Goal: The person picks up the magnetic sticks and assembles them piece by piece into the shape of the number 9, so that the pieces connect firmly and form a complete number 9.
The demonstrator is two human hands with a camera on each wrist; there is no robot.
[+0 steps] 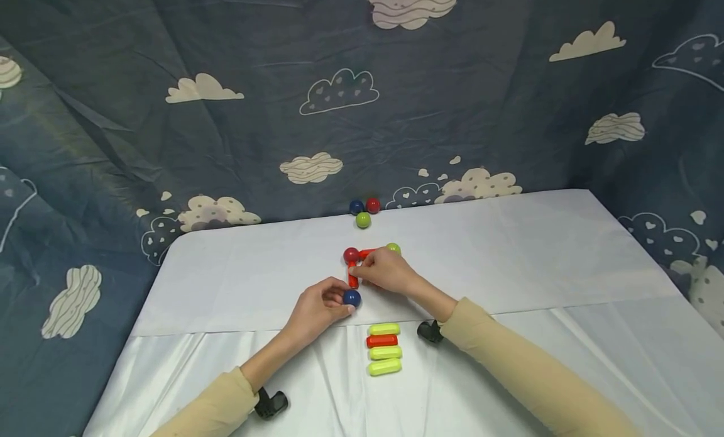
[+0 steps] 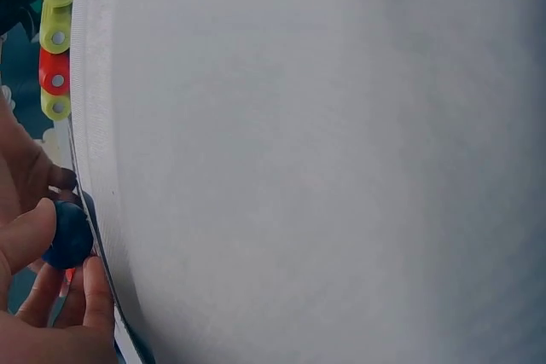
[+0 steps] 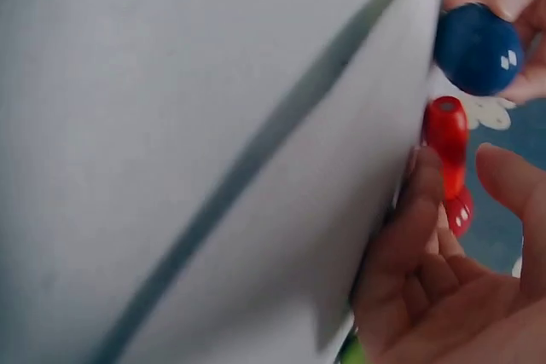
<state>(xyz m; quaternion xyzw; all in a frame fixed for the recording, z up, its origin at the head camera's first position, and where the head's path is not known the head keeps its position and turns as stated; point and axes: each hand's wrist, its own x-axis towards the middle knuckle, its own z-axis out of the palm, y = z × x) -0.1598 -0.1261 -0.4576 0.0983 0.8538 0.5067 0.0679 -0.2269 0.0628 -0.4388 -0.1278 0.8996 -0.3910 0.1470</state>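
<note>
My left hand (image 1: pixel 318 306) holds a blue ball (image 1: pixel 352 298) between thumb and fingers, just in front of a short red stick (image 1: pixel 353 280). With thumb and fingertips, my right hand (image 1: pixel 389 271) grips that stick at its side. The stick's far end meets a red ball (image 1: pixel 351 255). From this ball a second red stick (image 1: pixel 366 253) runs right toward a green ball (image 1: pixel 394 248), partly hidden behind the right hand. In the right wrist view, the near end of the gripped stick (image 3: pixel 448 138) faces the blue ball (image 3: pixel 479 49), with a small gap between them.
Nearer the front lie yellow-green sticks (image 1: pixel 384 366) and one red stick (image 1: pixel 382 341), side by side in a column. At the table's back edge sit a blue ball (image 1: pixel 356 207), a red ball (image 1: pixel 372 205) and a green ball (image 1: pixel 363 220). A cloud-patterned curtain (image 1: pixel 254 135) hangs behind.
</note>
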